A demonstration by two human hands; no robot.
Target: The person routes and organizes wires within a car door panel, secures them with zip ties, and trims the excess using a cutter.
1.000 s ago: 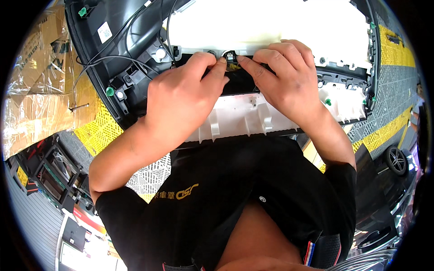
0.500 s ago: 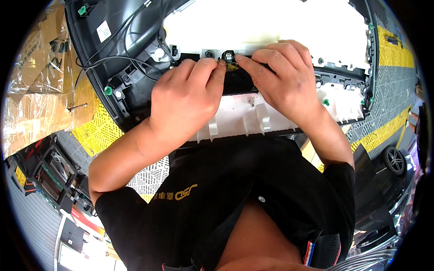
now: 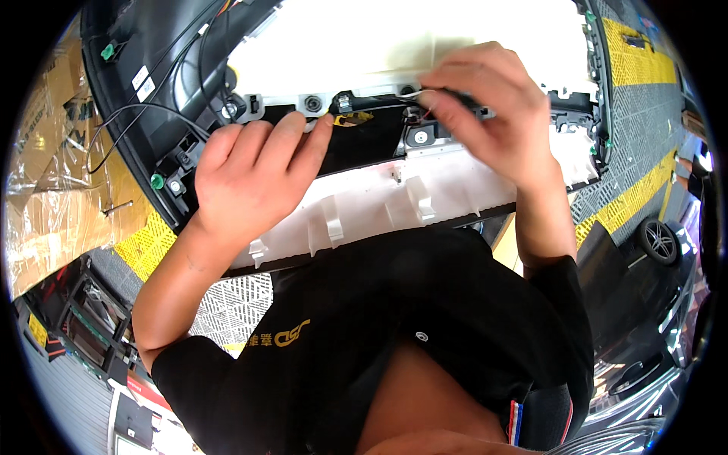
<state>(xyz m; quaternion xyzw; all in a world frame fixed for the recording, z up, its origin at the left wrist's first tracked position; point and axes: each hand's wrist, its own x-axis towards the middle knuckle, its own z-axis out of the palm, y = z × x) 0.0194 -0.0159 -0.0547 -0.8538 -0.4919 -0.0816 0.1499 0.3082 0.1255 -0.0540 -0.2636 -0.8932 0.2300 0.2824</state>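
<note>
A black panel (image 3: pixel 136 38) spans the upper half of the frame, and a black shirt (image 3: pixel 455 280) fills much of the lower half. Set into the panel, at upper centre, is a large white pad (image 3: pixel 356 45). A cardboard box (image 3: pixel 45 216) wrapped in clear film stands along the left edge. Below the pad, a white plastic strip (image 3: pixel 371 201) with raised tabs runs across the middle.

The right hand (image 3: pixel 497 117), right of upper centre, is blurred: its thumb and forefinger meet close together at a thin pale wire (image 3: pixel 411 95), but I cannot tell whether they are clamped on it. The left hand (image 3: pixel 254 171), left of centre, rests on the panel with fingers bunched together; its thumb and forefinger tips lie just beside a small black clip (image 3: pixel 343 101) at the pad's lower edge. Whether they grip anything cannot be told.

Between the hands is a dark opening (image 3: pixel 364 140). A car wheel (image 3: pixel 658 241) shows at far right. Thin black cables (image 3: pixel 152 105) loop over the panel at upper left, near a white sticker (image 3: pixel 142 83) and a green plug (image 3: pixel 157 181).
</note>
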